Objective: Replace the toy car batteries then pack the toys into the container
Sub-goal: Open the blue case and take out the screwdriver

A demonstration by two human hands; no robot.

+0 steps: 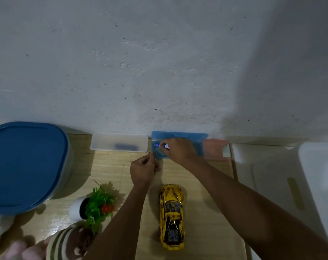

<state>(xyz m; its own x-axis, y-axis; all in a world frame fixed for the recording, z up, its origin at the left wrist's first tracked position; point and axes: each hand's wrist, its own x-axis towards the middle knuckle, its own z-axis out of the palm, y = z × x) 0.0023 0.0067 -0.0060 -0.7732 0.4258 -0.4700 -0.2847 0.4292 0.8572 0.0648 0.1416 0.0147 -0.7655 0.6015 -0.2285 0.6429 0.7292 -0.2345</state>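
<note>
Gold toy car [171, 216] sits wheels-down on the desk [112, 166], between the two forearms. Beyond the car, against the wall [159, 72], lies a blue case [187, 135]. Right hand [180, 151] is over it, fingers gripping a small blue-and-white battery [160, 145] at the case's left end. Left hand [143, 168], beyond-left of the car, has its fingers curled and appears to pinch the case's near-left corner, prob. to steady it.

Risks: the battery is small & held by one end, so it could slip and roll across the desk. If the L hand lets go, the light case may skid toward the clear case [119, 145] further left. A forearm could nudge the car & set it rolling. Dim light makes a polarity mix-up likely.

Writing: the battery label has print, too small to read; nothing else legible. Blue-lidded container [26, 166] is far left of the car, lid on.
</note>
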